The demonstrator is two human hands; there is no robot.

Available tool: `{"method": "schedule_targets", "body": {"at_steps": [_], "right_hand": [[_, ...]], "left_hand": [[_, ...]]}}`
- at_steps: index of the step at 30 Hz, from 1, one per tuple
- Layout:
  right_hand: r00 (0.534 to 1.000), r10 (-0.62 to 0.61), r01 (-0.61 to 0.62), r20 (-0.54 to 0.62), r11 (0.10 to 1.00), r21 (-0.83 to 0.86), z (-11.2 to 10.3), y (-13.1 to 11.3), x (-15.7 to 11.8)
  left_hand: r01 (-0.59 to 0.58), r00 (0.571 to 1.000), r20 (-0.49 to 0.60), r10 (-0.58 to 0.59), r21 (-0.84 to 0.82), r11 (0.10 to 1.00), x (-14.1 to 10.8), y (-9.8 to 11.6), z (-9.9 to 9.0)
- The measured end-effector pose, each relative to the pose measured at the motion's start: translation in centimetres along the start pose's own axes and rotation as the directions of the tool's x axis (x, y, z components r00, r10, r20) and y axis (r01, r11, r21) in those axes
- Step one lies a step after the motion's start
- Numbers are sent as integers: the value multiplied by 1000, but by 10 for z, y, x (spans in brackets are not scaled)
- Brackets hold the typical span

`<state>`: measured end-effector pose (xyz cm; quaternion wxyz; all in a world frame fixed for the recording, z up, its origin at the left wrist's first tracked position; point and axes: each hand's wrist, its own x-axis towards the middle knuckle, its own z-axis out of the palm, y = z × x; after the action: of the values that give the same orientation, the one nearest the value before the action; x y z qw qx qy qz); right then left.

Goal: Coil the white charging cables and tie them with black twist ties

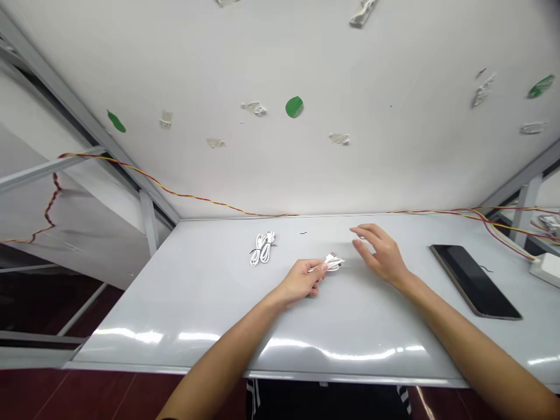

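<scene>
"Two white cables are here, yes?" the first speaker asks. "Where does each one lie?"

"One, the white cable bundle, lies folded on the table, at ten o'clock from the left hand," the second speaker answers. "The other, the second white cable, is inside this hand, and its end shows at two o'clock."

"So how much is finished?"

"One bundle lies alone and seems neatly folded, with a thin black strand across it. The one in the hand is not yet set down."

"And how do the hands stand?"

"The left hand is closed narrowly on the cable, and its forearm comes from seven o'clock. The right hand is open wide and holds nothing. Its fingers curve toward ten o'clock, but whether they touch the table, one cannot tell. A black tablet lies well apart, at three o'clock."
</scene>
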<state>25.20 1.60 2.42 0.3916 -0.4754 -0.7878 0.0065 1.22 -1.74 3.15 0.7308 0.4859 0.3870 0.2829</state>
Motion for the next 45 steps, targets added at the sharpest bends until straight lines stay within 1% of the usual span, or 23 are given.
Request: {"method": "schedule_targets", "body": {"at_steps": [1, 2, 4, 6, 9, 12, 13, 14, 15, 17, 18, 21, 23, 26, 29, 31, 33, 35, 37, 39, 41, 43, 45], "right_hand": [[987, -137, 136, 82, 991, 13, 1, -11, -1], [948, -254, 256, 190, 967, 12, 3, -21, -3], [852, -369, 397, 371, 918, 0, 10, -36, -8], [799, -347, 414, 492, 910, -29, 17, -44, -14], [786, -239, 336, 569, 939, -69, 23, -45, -19], [821, -131, 251, 556, 957, -145, 19, -41, -15], [835, -75, 216, 545, 956, -199, 16, -38, -12], [846, -1, 170, 533, 948, -269, 12, -34, -8], [851, 88, 116, 518, 930, -349, 8, -29, -5], [830, 288, 2, 477, 854, -520, 1, -19, 1], [811, 368, -38, 456, 810, -586, -2, -14, 3], [767, 482, -93, 424, 737, -669, -7, -4, 3], [764, 487, -101, 423, 738, -668, -7, -3, 2], [777, 460, -85, 430, 753, -652, -6, -7, 2], [742, 539, -148, 400, 713, -686, -11, -7, 3], [708, 610, -213, 355, 665, -716, -17, -4, 3], [711, 635, -253, 304, 633, -732, -22, -1, 2], [787, 575, -274, 224, 651, -708, -25, 1, 2], [894, 434, -290, 113, 752, -592, -23, -2, 2], [948, 316, -287, 40, 902, -322, -18, -10, 1], [960, 273, -271, 70, 962, -30, -9, -21, -1], [933, 283, -334, 224, 911, 242, 0, -34, -3], [864, 259, -463, 432, 745, 480, 9, -45, -6]], "left_hand": [[-4, 1000, 8, 4, 25, 1000, 0, -1, 0], [-5, 1000, 30, 3, 41, 999, 0, -1, 0], [7, 995, 96, -13, 64, 998, -1, -1, -1], [28, 988, 146, -41, 94, 995, -1, 0, -1], [27, 988, 140, -59, 221, 975, 0, 3, -2], [-67, 996, -19, 89, 506, 860, -2, 9, -6], [-77, 977, -107, 182, 624, 778, -3, 13, -9], [-47, 938, -201, 283, 734, 677, -4, 16, -13], [29, 878, -292, 380, 824, 566, -6, 20, -19], [271, 751, -419, 511, 901, 339, -8, 28, -31], [390, 715, -457, 529, 889, 240, -9, 31, -38], [584, 717, -533, 449, 811, 32, -10, 36, -52], [623, 724, -560, 403, 782, -32, -10, 36, -56], [653, 712, -586, 387, 755, -57, -10, 35, -55], [666, 712, -607, 352, 743, -68, -10, 35, -52], [658, 721, -601, 344, 749, -69, -10, 35, -50], [637, 732, -581, 357, 769, -54, -10, 34, -49], [597, 746, -546, 382, 802, -18, -9, 31, -46], [506, 766, -490, 417, 859, 78, -7, 28, -43], [318, 796, -415, 440, 906, 279, -5, 25, -37], [75, 839, -355, 413, 826, 558, -3, 22, -29], [-106, 887, -300, 351, 608, 787, -2, 18, -19], [-198, 924, -229, 307, 400, 895, -1, 14, -9]]}}
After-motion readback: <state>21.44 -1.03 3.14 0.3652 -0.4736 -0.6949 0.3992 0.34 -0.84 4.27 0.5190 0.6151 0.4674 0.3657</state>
